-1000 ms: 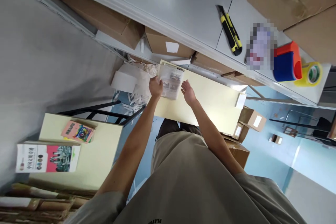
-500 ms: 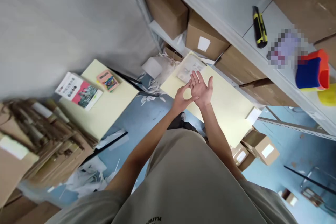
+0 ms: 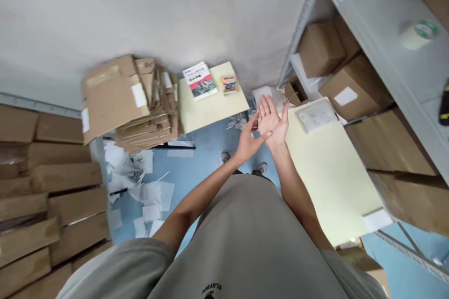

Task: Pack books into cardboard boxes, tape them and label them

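Two bare hands meet in front of me above the blue floor [image 3: 196, 168]: my right hand [image 3: 271, 119] lies palm up with its fingers spread and nothing in it, and my left hand [image 3: 249, 139] touches its heel with thumb and fingertips, loosely curled and likewise gripping nothing. The nearest thing is the flat clear-wrapped white packet [image 3: 316, 115], which rests at the far end of the long pale-yellow surface [image 3: 329, 182] just beside my right hand, not touched by either hand. A second, smaller pale-yellow surface [image 3: 210, 107] stands further off and carries a white-and-pink book [image 3: 199, 79] and a small pink booklet [image 3: 228, 84], set near each other. Left of it leans a heap of flattened brown cardboard [image 3: 129, 98], with white paper scraps [image 3: 140, 182] strewn on the floor below. On the right, a grey metal shelf [image 3: 382, 23] holds brown cartons [image 3: 354, 86] under its top board and a pale tape roll [image 3: 416, 35] above. As I judge it, rubbing or brushing the palms goes best with both hands kept over the floor, clear of the wrapped packet, and with the open palm held level so the other hand's fingers can work across it without knocking the surface's edge.
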Available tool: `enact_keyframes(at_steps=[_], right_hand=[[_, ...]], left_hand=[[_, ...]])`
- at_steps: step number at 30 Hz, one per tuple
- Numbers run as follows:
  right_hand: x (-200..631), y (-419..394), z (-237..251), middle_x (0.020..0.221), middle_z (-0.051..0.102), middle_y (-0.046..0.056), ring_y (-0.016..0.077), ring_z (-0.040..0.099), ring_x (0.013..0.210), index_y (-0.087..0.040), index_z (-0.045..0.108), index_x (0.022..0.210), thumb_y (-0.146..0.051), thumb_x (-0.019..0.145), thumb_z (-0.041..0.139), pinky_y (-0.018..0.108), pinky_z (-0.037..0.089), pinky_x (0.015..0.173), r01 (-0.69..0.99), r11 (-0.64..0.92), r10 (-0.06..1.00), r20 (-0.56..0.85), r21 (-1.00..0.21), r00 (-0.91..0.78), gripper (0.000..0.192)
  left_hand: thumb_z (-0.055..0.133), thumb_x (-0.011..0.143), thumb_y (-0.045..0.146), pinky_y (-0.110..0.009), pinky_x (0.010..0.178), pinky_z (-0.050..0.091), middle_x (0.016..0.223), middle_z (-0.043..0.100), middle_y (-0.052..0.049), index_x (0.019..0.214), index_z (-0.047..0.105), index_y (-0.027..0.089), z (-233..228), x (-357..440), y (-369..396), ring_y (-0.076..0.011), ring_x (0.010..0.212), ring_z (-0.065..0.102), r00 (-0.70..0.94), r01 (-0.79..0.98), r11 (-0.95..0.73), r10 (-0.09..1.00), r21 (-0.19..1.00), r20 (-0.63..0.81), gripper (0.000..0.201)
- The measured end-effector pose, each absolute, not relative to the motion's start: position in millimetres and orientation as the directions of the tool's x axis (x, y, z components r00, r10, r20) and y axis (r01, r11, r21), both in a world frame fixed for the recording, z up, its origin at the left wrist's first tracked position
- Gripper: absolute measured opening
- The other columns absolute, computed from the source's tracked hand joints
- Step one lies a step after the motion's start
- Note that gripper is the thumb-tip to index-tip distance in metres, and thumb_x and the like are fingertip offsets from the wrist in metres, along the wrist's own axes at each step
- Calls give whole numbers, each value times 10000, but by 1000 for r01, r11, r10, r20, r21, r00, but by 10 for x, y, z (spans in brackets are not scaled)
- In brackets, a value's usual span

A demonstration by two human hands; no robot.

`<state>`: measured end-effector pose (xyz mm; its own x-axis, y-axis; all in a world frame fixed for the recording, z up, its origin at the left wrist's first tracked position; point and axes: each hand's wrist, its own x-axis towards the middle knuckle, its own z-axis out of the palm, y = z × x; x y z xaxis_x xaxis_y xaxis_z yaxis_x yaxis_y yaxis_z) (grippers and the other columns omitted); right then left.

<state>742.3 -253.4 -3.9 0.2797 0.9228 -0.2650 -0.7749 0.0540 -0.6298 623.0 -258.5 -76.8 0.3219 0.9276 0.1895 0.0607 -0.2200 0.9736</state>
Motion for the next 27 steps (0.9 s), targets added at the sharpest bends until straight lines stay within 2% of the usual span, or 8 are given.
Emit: enact_keyframes(at_steps=[3,7,11,15,20,22,24,27], right_hand=[[6854,-2175,88,1894,528,-34,220,262,1885,-382,621,1746,-917,1141,318,571,202,1561,-762,-11,957,-229,-648,180,863],[5852,-1683,108,1869,565,-40,203,272,1880,-392,622,1741,-871,1173,296,568,200,1561,-763,-109,979,-204,-637,30,811],[4852,-1246,-82,1830,621,-4,192,350,1851,-348,649,1705,-821,1191,326,519,193,1564,-755,-256,960,-248,-604,-128,769],[4187,-941,-316,1790,668,19,192,407,1825,-318,719,1597,-772,1200,344,477,212,1560,-728,-344,924,-351,-593,-151,711],[3844,-713,-398,1714,737,33,187,488,1779,-304,774,1458,-683,1220,326,456,235,1553,-713,-363,894,-441,-600,-85,633],[3790,-636,-376,1685,760,36,187,525,1755,-295,793,1384,-640,1228,335,435,247,1548,-698,-370,889,-451,-613,-76,595],[3756,-553,-348,1666,774,32,186,544,1741,-295,803,1332,-618,1228,355,420,259,1543,-682,-362,896,-438,-635,-68,562],[3725,-411,-309,1661,777,34,197,514,1763,-303,800,1335,-668,1195,444,456,279,1540,-653,-326,920,-388,-684,-54,528]], left_hand=[[860,1033,739,-434,1027,644,1372,830,-162,1647,693,245,-689,5713,-2379,-294,1179,794,195,13,-217,958,976,210,807],[872,1015,748,-367,940,636,1122,841,-95,1515,739,231,-705,4795,-1946,-240,1023,797,-7,-51,-158,987,986,158,732],[947,960,709,-318,769,616,936,819,-56,1243,738,215,-824,3594,-1432,-188,773,760,-206,-191,86,970,978,-125,607],[945,1025,600,-252,705,604,1054,820,-85,1073,683,213,-907,2345,-943,-133,751,760,-429,-453,314,743,834,-513,470],[853,1135,488,-169,611,532,800,662,26,1008,661,214,-981,1433,-532,-81,642,623,-476,-670,321,508,670,-718,359],[866,1130,337,-156,643,552,780,649,43,997,651,218,-1014,1331,-459,-82,673,640,-501,-702,273,467,657,-729,280],[903,1073,210,-172,746,621,868,732,20,1017,650,224,-1041,1310,-442,-101,811,741,-541,-705,190,479,683,-691,260],[996,967,250,-287,955,709,1107,840,-58,1039,658,233,-1053,1303,-503,-185,1138,834,-607,-618,103,567,779,-557,346]])
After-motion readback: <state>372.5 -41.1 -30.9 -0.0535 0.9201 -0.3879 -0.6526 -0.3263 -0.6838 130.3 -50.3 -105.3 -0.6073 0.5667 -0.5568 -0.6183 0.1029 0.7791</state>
